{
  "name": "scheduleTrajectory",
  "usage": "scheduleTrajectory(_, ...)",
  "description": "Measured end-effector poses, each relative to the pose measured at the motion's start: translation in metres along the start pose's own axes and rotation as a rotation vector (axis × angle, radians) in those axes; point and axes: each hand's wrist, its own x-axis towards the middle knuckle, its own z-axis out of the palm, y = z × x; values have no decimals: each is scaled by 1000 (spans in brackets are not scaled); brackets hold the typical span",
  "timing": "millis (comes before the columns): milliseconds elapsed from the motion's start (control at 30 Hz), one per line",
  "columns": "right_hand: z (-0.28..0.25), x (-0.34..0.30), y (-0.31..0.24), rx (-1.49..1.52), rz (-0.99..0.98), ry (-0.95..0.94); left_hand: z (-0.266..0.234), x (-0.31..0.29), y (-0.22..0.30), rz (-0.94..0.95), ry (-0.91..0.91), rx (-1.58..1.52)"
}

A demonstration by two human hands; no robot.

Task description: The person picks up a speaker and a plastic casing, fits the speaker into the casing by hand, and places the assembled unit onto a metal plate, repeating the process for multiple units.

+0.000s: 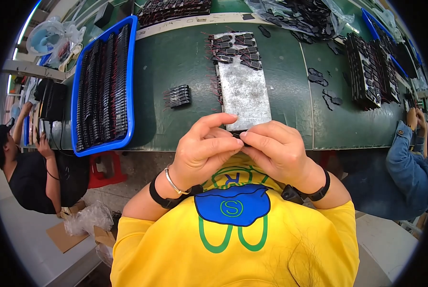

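Note:
Close to the table's front edge, my left hand (205, 149) and my right hand (280, 147) meet fingertip to fingertip. Between them they pinch a small black part (238, 135), mostly hidden by the fingers. Just beyond lies a silver-grey metal plate (245, 93). Rows of small black oblong pieces (236, 49) with thin red wires sit on its far end, and more wires show along its left side. Left of the plate, a compact group of similar black pieces (179, 96) rests on the green table (175, 57).
At left stands a blue tray (131, 86) packed with black pieces in rows. Stacked plates of pieces (364, 71) stand at right. A plastic bag of flat black parts (305, 16) lies at the back. People work at left (25, 177) and right (400, 167).

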Motion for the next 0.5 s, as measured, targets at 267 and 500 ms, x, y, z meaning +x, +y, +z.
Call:
scheduleTrajectory(267, -1, 0, 1, -29, -77, 14, 4, -5, -7, -373, 77, -528)
scheduleTrajectory(500, -1, -1, 4, -115, -153, 19, 3, -2, 4, -661, 149, -799)
